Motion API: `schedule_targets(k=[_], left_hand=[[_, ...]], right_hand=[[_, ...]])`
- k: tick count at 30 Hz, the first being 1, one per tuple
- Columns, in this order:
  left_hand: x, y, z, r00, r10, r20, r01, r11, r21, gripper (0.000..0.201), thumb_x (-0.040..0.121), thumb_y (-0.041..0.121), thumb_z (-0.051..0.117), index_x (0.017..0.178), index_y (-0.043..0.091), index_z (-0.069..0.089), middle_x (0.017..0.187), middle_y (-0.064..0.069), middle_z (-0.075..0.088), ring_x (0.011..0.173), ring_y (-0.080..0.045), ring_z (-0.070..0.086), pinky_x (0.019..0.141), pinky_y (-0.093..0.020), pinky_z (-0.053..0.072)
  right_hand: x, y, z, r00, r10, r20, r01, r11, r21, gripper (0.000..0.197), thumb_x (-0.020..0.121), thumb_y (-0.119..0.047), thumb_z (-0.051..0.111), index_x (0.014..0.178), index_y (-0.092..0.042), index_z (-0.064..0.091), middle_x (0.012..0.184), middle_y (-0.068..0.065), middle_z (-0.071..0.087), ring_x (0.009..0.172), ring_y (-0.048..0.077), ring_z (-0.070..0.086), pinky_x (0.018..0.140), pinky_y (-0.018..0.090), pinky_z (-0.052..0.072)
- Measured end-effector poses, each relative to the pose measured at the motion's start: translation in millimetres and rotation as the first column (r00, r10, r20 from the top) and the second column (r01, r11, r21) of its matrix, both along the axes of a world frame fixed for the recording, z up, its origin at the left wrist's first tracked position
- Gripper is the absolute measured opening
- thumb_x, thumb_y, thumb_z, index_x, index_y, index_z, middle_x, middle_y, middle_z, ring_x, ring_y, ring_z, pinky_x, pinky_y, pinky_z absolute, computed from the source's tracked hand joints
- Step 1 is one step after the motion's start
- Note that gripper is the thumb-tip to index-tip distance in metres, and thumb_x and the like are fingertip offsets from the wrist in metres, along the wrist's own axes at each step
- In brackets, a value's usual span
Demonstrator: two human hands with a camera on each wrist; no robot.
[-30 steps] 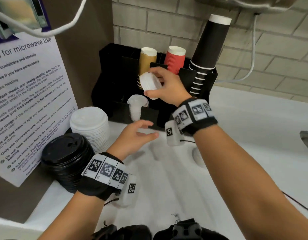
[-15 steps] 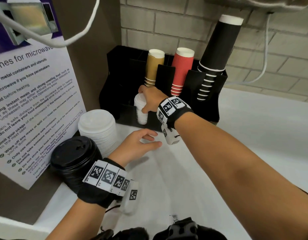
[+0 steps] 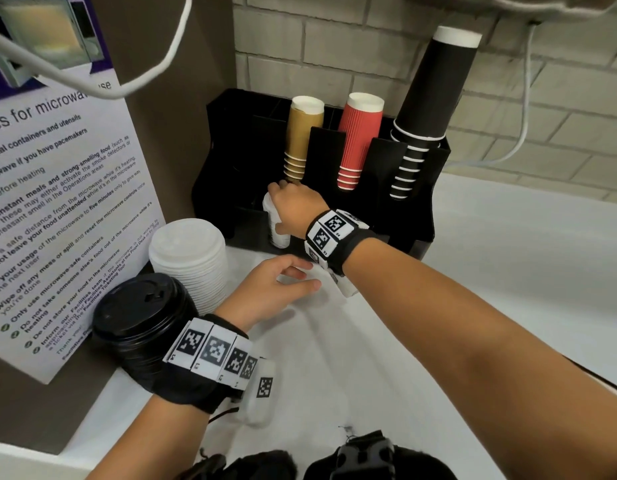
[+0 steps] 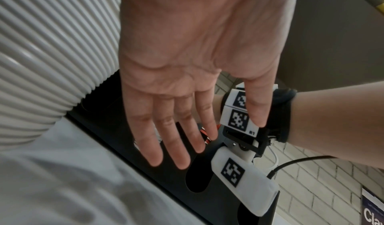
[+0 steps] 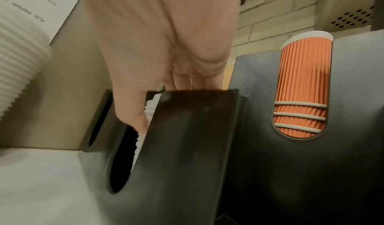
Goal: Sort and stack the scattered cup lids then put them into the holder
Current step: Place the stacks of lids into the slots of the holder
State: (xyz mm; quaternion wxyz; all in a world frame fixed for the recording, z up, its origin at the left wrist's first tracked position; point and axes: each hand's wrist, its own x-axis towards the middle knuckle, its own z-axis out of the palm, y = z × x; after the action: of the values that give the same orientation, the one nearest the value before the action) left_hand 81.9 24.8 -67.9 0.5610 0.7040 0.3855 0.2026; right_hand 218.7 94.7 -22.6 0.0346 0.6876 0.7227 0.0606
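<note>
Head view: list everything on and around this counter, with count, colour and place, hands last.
Holder: one, black, against the brick wall.
Small lids: one stack, white, in the holder's front slot, under the right hand.
Large white lids: one stack, on the counter left of the holder.
Black lids: one stack, in front of the white stack.
Tan cups: one stack, in the holder.
Red cups: one stack, beside the tan.
Black cups: one tall stack, holder's right end.
Microwave notice: one, white, on the left.
Counter: white.
Left hand: open, holding nothing.
Right hand: grips the small lids.
</note>
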Motion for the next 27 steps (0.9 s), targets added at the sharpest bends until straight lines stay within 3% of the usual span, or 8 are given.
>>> schedule_targets(k=[3, 8, 14, 18, 20, 22, 24, 27], left_hand=[[0, -1, -1, 1.000, -0.003, 0.010, 0.003, 1.000, -0.003, 0.028, 0.086, 0.031, 0.073, 0.111, 0.025, 0.064, 0.107, 0.005, 0.064, 0.078, -0.003, 0.058, 0.051, -0.007, 0.041], [-3, 0, 1, 1.000, -0.007, 0.026, 0.007, 1.000, -0.007, 0.022, 0.085, 0.031, 0.073, 0.105, 0.027, 0.064, 0.109, 0.002, 0.065, 0.080, -0.008, 0.060, 0.054, -0.012, 0.044], [-1, 1, -1, 0.999, -0.017, 0.037, 0.018, 1.000, -0.020, 0.020, 0.084, 0.034, 0.073, 0.102, 0.036, 0.064, 0.108, 0.004, 0.066, 0.092, -0.016, 0.066, 0.078, -0.032, 0.057], [2, -3, -2, 0.998, -0.035, 0.044, 0.037, 0.999, -0.036, 0.019, 0.084, 0.032, 0.073, 0.102, 0.035, 0.065, 0.105, 0.005, 0.067, 0.095, -0.022, 0.066, 0.085, -0.041, 0.056], [4, -5, -1, 0.998, -0.045, 0.043, 0.046, 0.999, -0.028, 0.019, 0.084, 0.033, 0.072, 0.102, 0.035, 0.065, 0.105, 0.006, 0.067, 0.099, -0.025, 0.066, 0.073, -0.031, 0.055], [7, -9, 1, 0.997, -0.062, 0.035, 0.062, 0.998, -0.017, 0.019, 0.085, 0.034, 0.072, 0.103, 0.035, 0.065, 0.106, 0.008, 0.067, 0.101, -0.023, 0.066, 0.067, -0.023, 0.048], [9, -12, 3, 0.997, -0.078, 0.029, 0.078, 0.997, -0.009, 0.020, 0.085, 0.035, 0.071, 0.104, 0.035, 0.065, 0.107, 0.009, 0.067, 0.099, -0.022, 0.066, 0.067, -0.022, 0.048], [10, -15, 4, 0.996, -0.092, 0.023, 0.092, 0.996, 0.002, 0.020, 0.085, 0.037, 0.071, 0.104, 0.036, 0.065, 0.107, 0.011, 0.066, 0.098, -0.022, 0.066, 0.074, -0.028, 0.050]], right_hand=[[0, -1, -11, 0.997, -0.011, 0.070, 0.009, 0.999, 0.038, 0.044, 0.089, -0.018, 0.058, 0.128, -0.001, 0.047, 0.127, 0.013, 0.053, 0.120, 0.027, 0.048, 0.092, 0.034, 0.041], [0, -1, -20, 0.994, -0.042, 0.102, 0.045, 0.999, -0.026, 0.071, 0.090, -0.023, 0.056, 0.145, 0.007, 0.021, 0.148, 0.018, 0.035, 0.137, 0.030, 0.033, 0.109, 0.038, 0.031], [13, -33, 15, 0.937, -0.047, -0.345, 0.034, 0.998, -0.043, 0.092, 0.089, -0.034, 0.062, 0.153, -0.006, 0.002, 0.161, 0.013, 0.003, 0.149, 0.024, 0.003, 0.120, 0.046, 0.007], [50, -88, 33, 0.789, -0.082, -0.609, 0.167, 0.982, 0.085, 0.065, 0.092, -0.022, 0.060, 0.147, -0.006, 0.030, 0.149, 0.016, 0.037, 0.136, 0.025, 0.037, 0.111, 0.031, 0.031], [77, -120, 36, 0.749, -0.181, -0.637, 0.251, 0.968, 0.020, 0.039, 0.093, -0.015, 0.057, 0.130, -0.007, 0.055, 0.126, 0.012, 0.060, 0.113, 0.019, 0.057, 0.095, 0.023, 0.042], [101, -151, 34, 0.719, -0.326, -0.613, 0.291, 0.943, -0.159, 0.027, 0.092, -0.018, 0.059, 0.118, -0.013, 0.064, 0.114, 0.005, 0.067, 0.099, 0.013, 0.060, 0.085, 0.018, 0.044], [117, -178, 27, 0.703, -0.440, -0.559, 0.308, 0.897, -0.318, 0.033, 0.087, -0.029, 0.068, 0.119, -0.023, 0.064, 0.113, -0.003, 0.066, 0.103, 0.011, 0.059, 0.082, 0.016, 0.041], [127, -206, 9, 0.734, -0.536, -0.417, 0.356, 0.827, -0.436, 0.068, 0.071, -0.046, 0.080, 0.132, -0.038, 0.051, 0.121, -0.012, 0.047, 0.111, 0.010, 0.045, 0.094, 0.026, 0.036]])
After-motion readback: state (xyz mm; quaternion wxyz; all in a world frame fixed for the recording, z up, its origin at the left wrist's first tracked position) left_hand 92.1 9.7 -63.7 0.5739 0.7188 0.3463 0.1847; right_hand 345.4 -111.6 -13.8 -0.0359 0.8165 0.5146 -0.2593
